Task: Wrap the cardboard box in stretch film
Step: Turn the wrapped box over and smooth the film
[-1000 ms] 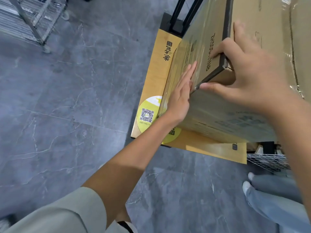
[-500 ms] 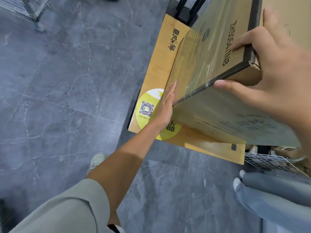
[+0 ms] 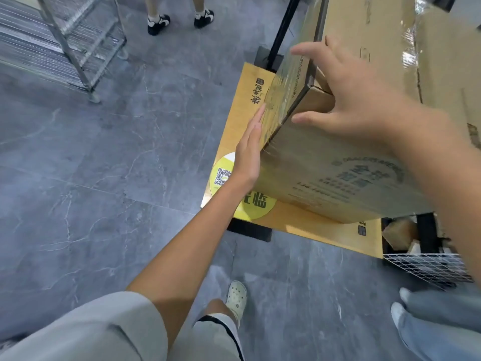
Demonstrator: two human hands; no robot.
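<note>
Standing on a flat yellow-brown board (image 3: 239,118), the cardboard box (image 3: 325,165) fills the right half of the scene, its near face printed in dark lettering. Glossy stretch film (image 3: 283,95) lies over its left face and wrinkles around the near-left vertical edge. The left hand (image 3: 247,157) is flat against that left face just beside the edge, fingers straight and pressed together, pointing away from the person. The right hand (image 3: 359,100) is spread wide over the box's upper near-left corner, fingers apart, thumb lying against the near face and forefinger reaching past the top edge; it grips nothing.

Under the left wrist a round yellow sticker (image 3: 221,175) with a QR code sits on the board, and the board rests on a black base (image 3: 250,227). A black pole (image 3: 283,29) rises at the far side of the box. A white wire basket (image 3: 426,267) stands near on the right, beside a person's jeans-clad legs (image 3: 429,321). The wearer's white clog (image 3: 236,298) is planted on the grey marbled floor (image 3: 91,178). Far left stands a metal wire rack (image 3: 78,48), with another person's black-and-white shoes (image 3: 179,19) beyond.
</note>
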